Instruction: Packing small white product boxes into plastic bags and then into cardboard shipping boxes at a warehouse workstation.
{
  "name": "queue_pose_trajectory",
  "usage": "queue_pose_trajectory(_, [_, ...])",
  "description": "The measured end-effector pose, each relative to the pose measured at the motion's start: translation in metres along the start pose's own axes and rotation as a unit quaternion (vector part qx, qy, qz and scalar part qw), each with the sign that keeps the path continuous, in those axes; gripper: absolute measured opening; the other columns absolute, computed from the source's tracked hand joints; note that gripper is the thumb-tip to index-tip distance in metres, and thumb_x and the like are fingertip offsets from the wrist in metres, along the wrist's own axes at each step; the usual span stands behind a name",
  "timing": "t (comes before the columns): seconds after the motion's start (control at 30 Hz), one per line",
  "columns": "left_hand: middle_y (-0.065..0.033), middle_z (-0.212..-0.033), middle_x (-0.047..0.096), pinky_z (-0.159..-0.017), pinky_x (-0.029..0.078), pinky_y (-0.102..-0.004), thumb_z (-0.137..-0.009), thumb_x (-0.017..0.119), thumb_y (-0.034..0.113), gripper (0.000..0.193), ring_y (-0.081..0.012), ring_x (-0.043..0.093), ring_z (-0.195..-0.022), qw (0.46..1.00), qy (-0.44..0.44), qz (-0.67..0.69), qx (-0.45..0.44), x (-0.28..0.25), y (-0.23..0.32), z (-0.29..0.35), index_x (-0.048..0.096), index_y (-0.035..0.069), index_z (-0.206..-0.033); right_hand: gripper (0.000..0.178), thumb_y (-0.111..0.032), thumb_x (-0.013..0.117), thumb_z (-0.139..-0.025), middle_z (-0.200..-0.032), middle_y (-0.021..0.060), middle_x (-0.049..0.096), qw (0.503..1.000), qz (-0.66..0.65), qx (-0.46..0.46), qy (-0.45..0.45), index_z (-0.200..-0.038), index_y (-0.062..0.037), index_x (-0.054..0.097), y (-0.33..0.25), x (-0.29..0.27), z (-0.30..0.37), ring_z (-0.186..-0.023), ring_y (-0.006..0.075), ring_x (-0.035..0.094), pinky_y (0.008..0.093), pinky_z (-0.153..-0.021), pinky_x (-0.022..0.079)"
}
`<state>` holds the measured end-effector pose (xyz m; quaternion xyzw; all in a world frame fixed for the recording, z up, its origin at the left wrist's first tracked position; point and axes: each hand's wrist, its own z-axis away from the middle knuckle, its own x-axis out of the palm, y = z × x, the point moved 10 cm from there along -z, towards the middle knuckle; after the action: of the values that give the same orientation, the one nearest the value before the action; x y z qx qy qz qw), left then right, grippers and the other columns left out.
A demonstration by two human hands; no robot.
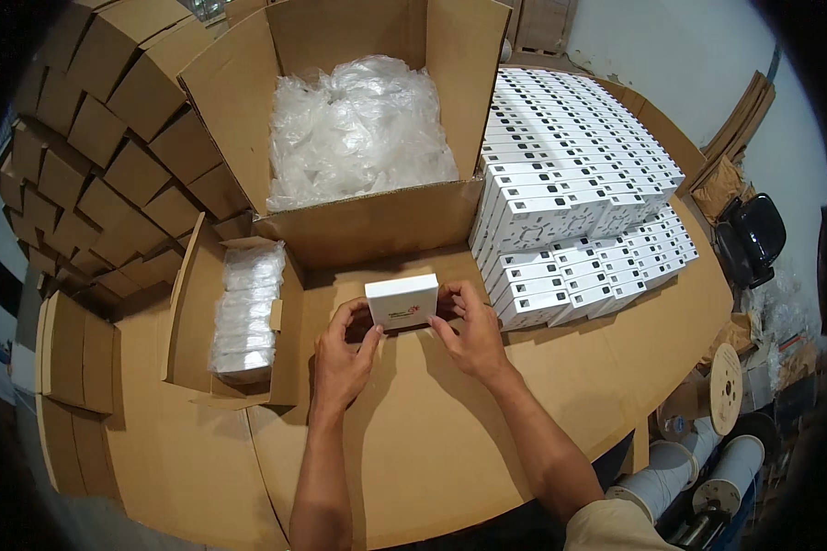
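A small white box [402,303] with a printed mark on its front stands upright between my hands, at the middle of the cardboard-covered table [432,441]. My left hand [345,354] grips its left edge between thumb and fingers. On its right edge, my right hand [469,335] does the same. Left of my left hand, an open carton [289,367] holds a row of clear plastic-wrapped packs [248,308]. Behind the white box rises a large open carton [368,225] filled with crumpled clear plastic bags [363,129].
Stacked white boxes [560,211] fill the table's back right, close to my right hand. Brown cartons [110,156] are piled high at the left, with more cartons [75,354] nearer. Beyond the right table edge are a black chair [752,239] and large spools [726,390].
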<state>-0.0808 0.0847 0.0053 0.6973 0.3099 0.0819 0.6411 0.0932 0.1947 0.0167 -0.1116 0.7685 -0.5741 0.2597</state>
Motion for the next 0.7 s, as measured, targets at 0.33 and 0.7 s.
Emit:
queue_pose_trajectory(0.33, [-0.0166, -0.112, 0.073, -0.091, 0.055, -0.0362, -0.091, 0.067, 0.004, 0.033, -0.0247, 0.071, -0.104, 0.998, -0.010, -0.055, -0.027, 0.000, 0.016, 0.001, 0.061, -0.001, -0.123, 0.036, 0.006, 0.069, -0.087, -0.107, 0.0179, 0.071, 0.999, 0.048, -0.007, -0.010, -0.118, 0.0024, 0.051, -0.003, -0.001, -0.001, -0.105, 0.0257, 0.070, 0.0356, -0.092, 0.055])
queue_pose_trajectory(0.7, [-0.0158, -0.112, 0.073, -0.090, 0.055, -0.0382, -0.091, 0.068, 0.004, 0.031, -0.0261, 0.072, -0.105, 0.996, -0.021, -0.073, -0.041, 0.000, 0.015, 0.002, 0.061, 0.001, -0.121, 0.037, 0.007, 0.067, -0.088, -0.111, 0.0198, 0.069, 0.998, 0.058, 0.011, -0.035, -0.121, 0.0025, 0.050, 0.002, 0.004, 0.001, -0.108, 0.0279, 0.069, 0.0370, -0.095, 0.054])
